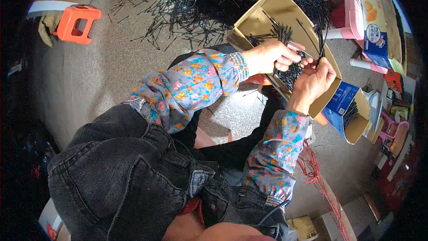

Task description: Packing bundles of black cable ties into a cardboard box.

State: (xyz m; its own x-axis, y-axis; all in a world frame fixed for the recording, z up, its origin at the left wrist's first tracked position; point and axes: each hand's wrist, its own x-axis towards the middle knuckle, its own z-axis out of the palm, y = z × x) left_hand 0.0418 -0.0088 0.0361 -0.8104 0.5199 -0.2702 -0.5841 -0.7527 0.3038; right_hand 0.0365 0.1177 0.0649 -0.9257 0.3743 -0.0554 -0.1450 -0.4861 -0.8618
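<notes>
In front of me a cardboard box [285, 2] stands tilted, with many thin black sticks [289, 76] lying inside. Over its opening, my left hand [274, 57] is closed around a bundle of thin black sticks [283, 32] whose ends point up and away. Close beside it, on the right, my right hand [315, 78] pinches a few thin black strips [322, 40] that stick up past the fingers. The fingertips of both hands nearly meet. A small shiny piece shows between them, too small to name.
Beyond the box lies a large heap of black sticks [240, 6], with strays on the floor. An orange stool [72, 24] stands far left, a pink stool [353, 11] far right. A blue carton [341, 100] adjoins the box; red cord [312, 169] hangs nearer me.
</notes>
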